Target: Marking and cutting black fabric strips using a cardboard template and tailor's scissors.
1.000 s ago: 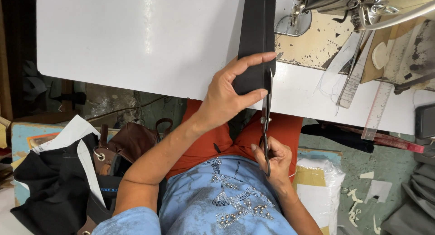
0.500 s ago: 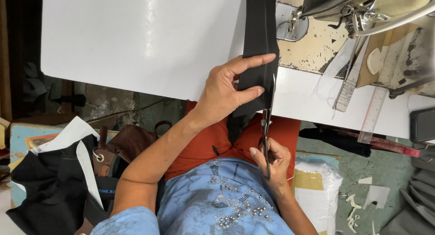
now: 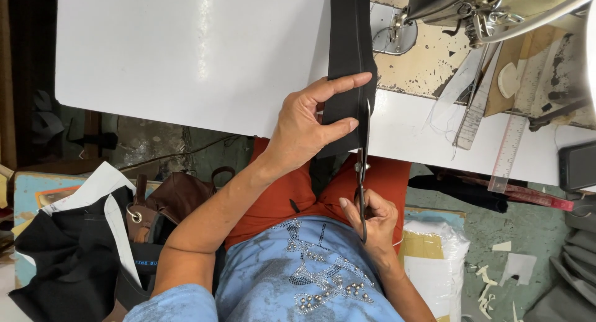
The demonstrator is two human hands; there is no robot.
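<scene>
White table (image 3: 186, 55) is carrying a long black fabric strip (image 3: 351, 42), hanging over its front edge; left hand (image 3: 304, 132) is pinching it, right hand (image 3: 372, 219) is gripping slim metal scissors (image 3: 362, 167) alongside.

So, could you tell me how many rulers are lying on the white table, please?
2: a grey ruler beside the sewing machine, and a clear ruler just right of it. Others may be hidden.
</scene>
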